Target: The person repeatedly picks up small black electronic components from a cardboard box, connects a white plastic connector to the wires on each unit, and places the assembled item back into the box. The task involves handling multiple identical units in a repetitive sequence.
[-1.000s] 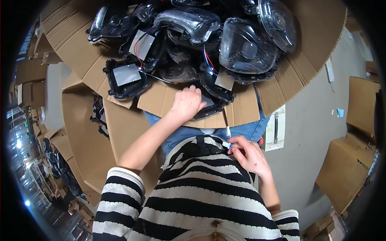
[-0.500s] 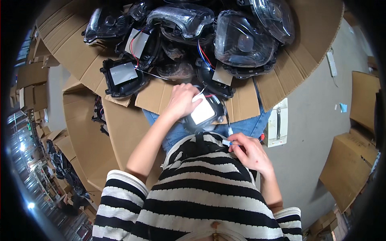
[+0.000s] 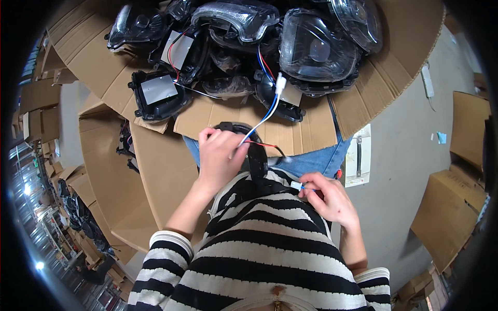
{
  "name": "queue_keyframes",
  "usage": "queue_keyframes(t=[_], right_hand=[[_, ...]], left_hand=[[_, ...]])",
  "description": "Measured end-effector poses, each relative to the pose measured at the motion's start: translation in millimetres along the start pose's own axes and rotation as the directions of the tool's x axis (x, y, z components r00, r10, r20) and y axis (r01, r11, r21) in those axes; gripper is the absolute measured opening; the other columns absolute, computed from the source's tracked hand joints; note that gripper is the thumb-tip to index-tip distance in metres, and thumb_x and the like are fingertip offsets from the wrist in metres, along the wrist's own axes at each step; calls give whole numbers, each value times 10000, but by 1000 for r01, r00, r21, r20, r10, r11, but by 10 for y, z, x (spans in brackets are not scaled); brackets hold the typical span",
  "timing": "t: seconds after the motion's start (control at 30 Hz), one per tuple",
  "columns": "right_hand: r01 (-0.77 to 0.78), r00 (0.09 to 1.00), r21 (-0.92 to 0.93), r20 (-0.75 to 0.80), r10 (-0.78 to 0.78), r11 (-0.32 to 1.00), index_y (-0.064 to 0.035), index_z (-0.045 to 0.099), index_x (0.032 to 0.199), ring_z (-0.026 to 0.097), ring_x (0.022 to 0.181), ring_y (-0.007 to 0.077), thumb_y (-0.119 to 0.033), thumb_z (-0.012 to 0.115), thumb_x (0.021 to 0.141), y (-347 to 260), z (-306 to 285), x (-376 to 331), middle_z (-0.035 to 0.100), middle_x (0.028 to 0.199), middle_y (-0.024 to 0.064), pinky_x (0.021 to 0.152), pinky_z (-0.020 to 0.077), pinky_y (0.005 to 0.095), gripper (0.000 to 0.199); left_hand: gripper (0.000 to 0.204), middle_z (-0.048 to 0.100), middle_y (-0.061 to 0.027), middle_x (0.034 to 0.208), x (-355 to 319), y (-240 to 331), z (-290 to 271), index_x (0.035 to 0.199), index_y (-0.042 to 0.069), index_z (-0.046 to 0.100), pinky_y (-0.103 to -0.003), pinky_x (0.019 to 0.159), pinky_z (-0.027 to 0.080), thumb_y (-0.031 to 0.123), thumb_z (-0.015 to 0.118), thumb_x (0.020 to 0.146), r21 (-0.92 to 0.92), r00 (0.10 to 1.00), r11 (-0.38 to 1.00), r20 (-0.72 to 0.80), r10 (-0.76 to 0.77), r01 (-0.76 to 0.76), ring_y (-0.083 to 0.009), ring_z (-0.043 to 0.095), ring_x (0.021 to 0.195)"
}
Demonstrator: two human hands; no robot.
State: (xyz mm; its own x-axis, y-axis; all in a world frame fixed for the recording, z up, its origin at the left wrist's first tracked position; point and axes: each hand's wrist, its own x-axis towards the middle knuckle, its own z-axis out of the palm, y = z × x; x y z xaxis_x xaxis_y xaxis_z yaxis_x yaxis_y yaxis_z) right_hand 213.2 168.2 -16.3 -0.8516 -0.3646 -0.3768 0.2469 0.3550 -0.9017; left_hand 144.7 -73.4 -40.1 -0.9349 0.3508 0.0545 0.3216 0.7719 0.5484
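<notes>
My left hand (image 3: 220, 158) is closed on a black headlight (image 3: 257, 158) above my lap; the hand and the tilt hide much of it. From beside its thumb, blue and white wires (image 3: 268, 115) arch up to a white plug (image 3: 280, 83). A shorter red and black wire (image 3: 267, 145) sticks out to the right, its tip blurred. At my waist, my right hand (image 3: 329, 199) pinches a small white connector (image 3: 296, 185) with a blue wire, between thumb and forefinger. The connector and the headlight are apart.
Several clear-lensed headlights (image 3: 319, 49) are piled on cardboard (image 3: 306, 127) in front of me. An opened carton (image 3: 111, 171) with dark parts inside stands at left. A white case with a black handle (image 3: 358, 160) is on the floor at right, and brown boxes (image 3: 446, 212) lie beyond.
My left hand has moved left and turned the headlight, so its white label no longer shows. The wires now swing up and forward. My right hand has shifted slightly right, still pinching the connector.
</notes>
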Motion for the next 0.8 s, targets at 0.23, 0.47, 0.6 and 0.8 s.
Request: queue_keyframes(t=[0.23,0.47,0.6,0.8], right_hand=[[-17,993,-53,115,23,998,-13,480,892,587,666,301,-31,542,738,-80,-10,-94,598,699,128,602,453,344,167],[-83,970,-82,223,99,993,-10,486,881,582,652,304,-27,536,748,-135,80,-134,599,691,124,587,450,351,144],[-37,986,-199,153,68,979,-4,517,813,565,624,303,-28,547,735,-159,73,-113,573,655,128,567,443,348,87],[126,990,-45,64,-123,991,-14,566,763,463,538,154,-6,604,682,-500,-28,65,564,671,56,503,384,257,90]], left_hand=[[139,503,-50,742,186,94,-462,941,8,444,-218,640,414,114,364,902,-904,944,427,-120,-306,24,-111,498,675],[211,446,0,648,-140,217,-503,999,-2,510,-236,595,375,65,351,878,-558,985,813,132,-111,166,-101,433,605],[243,504,-73,747,-392,130,-430,1073,41,497,-313,631,411,71,419,845,-417,866,825,472,-163,382,-211,502,689],[357,580,-147,887,-329,237,-292,1152,66,426,-372,675,445,160,503,817,-434,883,880,468,37,193,-309,560,763]])
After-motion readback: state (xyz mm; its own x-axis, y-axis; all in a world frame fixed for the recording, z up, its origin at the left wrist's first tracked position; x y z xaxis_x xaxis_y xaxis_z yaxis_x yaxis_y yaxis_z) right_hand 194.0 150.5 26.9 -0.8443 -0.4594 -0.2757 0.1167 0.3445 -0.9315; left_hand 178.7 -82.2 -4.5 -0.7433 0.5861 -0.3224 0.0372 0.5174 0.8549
